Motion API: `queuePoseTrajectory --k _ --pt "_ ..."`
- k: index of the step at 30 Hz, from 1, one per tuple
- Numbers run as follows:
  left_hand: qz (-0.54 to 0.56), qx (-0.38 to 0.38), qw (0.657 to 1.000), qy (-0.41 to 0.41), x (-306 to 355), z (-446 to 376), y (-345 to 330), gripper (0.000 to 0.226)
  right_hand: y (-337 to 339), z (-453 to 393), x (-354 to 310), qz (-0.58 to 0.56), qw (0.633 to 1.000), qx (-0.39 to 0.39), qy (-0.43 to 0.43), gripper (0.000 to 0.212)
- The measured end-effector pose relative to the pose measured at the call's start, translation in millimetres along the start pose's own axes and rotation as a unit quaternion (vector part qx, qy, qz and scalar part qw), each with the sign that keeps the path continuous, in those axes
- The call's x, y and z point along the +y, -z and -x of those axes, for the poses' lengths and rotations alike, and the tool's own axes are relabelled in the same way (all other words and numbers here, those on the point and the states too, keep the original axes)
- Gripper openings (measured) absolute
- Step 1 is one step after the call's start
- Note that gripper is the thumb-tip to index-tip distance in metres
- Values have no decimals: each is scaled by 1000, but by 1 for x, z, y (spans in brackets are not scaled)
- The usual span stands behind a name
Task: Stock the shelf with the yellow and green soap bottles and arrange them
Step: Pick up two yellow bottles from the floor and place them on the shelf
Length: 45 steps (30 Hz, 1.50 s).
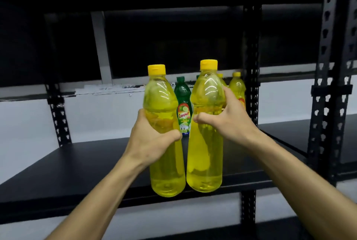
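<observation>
I hold two tall yellow soap bottles upright, side by side, over the front edge of the black shelf (77, 164). My left hand (152, 139) grips the left yellow bottle (164, 104) around its middle. My right hand (229, 120) grips the right yellow bottle (204, 154) at its label. Behind them, at the back of the shelf, stands a green soap bottle (183, 108) with a red and green label. Another yellow bottle (237, 89) stands further right at the back, and more bottles are partly hidden behind the right one.
A black perforated upright (250, 46) rises just right of the bottles, another upright (328, 85) stands at the far right, and one (58, 116) at the left. A dark upper shelf hangs overhead. A white wall shows behind the rack.
</observation>
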<state>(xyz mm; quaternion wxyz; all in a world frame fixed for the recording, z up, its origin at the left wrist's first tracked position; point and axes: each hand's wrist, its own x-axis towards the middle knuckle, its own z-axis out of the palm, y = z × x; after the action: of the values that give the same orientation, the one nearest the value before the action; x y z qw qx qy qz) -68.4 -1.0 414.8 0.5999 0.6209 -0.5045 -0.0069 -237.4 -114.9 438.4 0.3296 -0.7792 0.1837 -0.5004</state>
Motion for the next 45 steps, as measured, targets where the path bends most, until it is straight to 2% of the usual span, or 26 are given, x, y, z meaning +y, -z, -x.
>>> queuePoseTrajectory --k 7,14,21,23,25,28,30,32,35,38,42,45 --pt "-30 24 999 33 -16 -29 -16 61 -12 -43 18 8 999 -46 -22 89" --pt "-55 27 996 61 -39 -43 -30 62 -17 -52 46 33 996 -58 -64 98" --pt "-53 -7 997 47 -49 -50 -32 64 -20 -48 55 21 995 -75 -65 94" --pt "-41 -34 997 47 -51 -48 -28 72 -25 -43 59 0 995 -72 -68 98" --pt "-29 -55 997 52 -54 -45 -25 91 -28 -31 60 -3 995 -60 -75 102" --pt "-52 -38 997 49 -64 -31 -23 113 -40 -5 71 -5 994 -43 -99 118" --pt "-95 -1 994 49 -70 -20 -22 118 -50 12 83 13 992 -9 -124 131" --pt "-113 29 992 56 -75 -12 -23 110 -58 25 95 48 989 37 -133 133" --pt "-82 34 994 70 -78 -9 -25 89 -65 32 104 110 984 78 -117 125" --pt "-29 27 996 81 -84 -13 -23 89 -61 30 108 120 984 67 -113 121" --pt "50 2 995 92 -97 -13 -21 87 -52 29 119 -2 991 53 -125 119" --pt "117 -24 988 97 -103 -13 -21 74 -48 30 127 -76 988 13 -134 90"
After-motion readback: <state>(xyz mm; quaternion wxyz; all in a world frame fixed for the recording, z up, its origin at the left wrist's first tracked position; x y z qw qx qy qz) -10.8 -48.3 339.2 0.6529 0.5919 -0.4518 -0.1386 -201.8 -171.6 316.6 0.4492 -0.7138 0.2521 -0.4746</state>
